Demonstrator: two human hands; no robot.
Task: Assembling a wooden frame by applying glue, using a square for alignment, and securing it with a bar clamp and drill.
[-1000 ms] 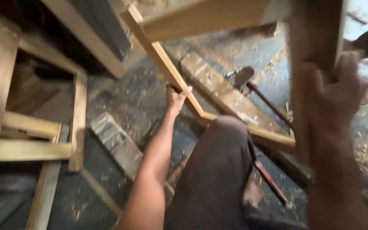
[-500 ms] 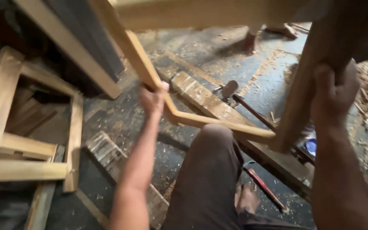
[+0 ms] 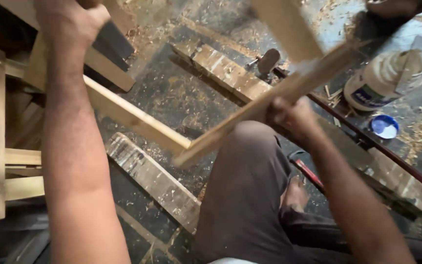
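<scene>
The left hand [image 3: 69,22], at eleven o'clock, has its fingers wrapped round one rail of the wooden frame [image 3: 137,120]; the right hand [image 3: 291,117], at three o'clock of centre, clamps another rail above the knee [image 3: 255,146], glue bottle [image 3: 382,80] at two

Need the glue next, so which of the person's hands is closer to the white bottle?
Right. The right hand grips the wooden frame just left of the white bottle; the left hand is far across at the frame's upper left.
</scene>
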